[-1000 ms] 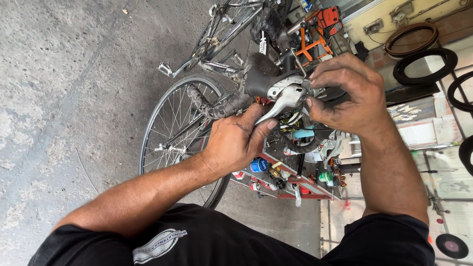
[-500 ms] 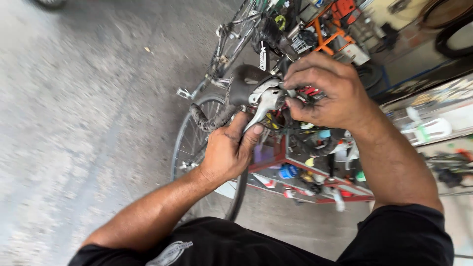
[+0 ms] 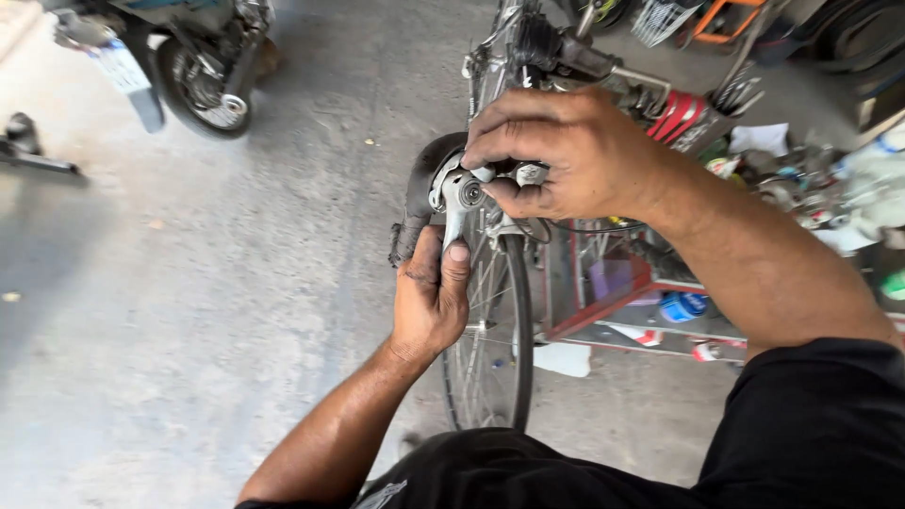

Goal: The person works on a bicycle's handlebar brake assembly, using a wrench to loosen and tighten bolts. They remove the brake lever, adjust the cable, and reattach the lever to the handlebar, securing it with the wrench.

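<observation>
Head view, from the left: a motorbike (image 3: pixel 203 66) is cut off by the top edge, only its rear wheel and plate showing, and a dark stand (image 3: pixel 28 146) runs off the left edge on the concrete floor (image 3: pixel 189 330).

Toward the middle, the left hand (image 3: pixel 432 302) reaches up from below. Its thumb lies along the lever (image 3: pixel 454 221) of a silver brake (image 3: pixel 464 191), and its other fingers curl behind the black grip (image 3: pixel 415 212), so I cannot see their tips. The brake sits on the handlebar end, just above the wheel (image 3: pixel 495 330), whose lower rim is hidden behind the person's black shirt.

The right hand (image 3: pixel 566 155) comes in from the right and covers the top of the brake. Its fingers are closed together over the brake body, thumb pressed underneath. Whether it holds a small tool or bolt there I cannot tell; the palm hides it.

Further right, a red rack (image 3: pixel 613 302) of bottles and tins stands behind the wheel, blurred, and the clutter beyond it on the far right is too smeared to name.
</observation>
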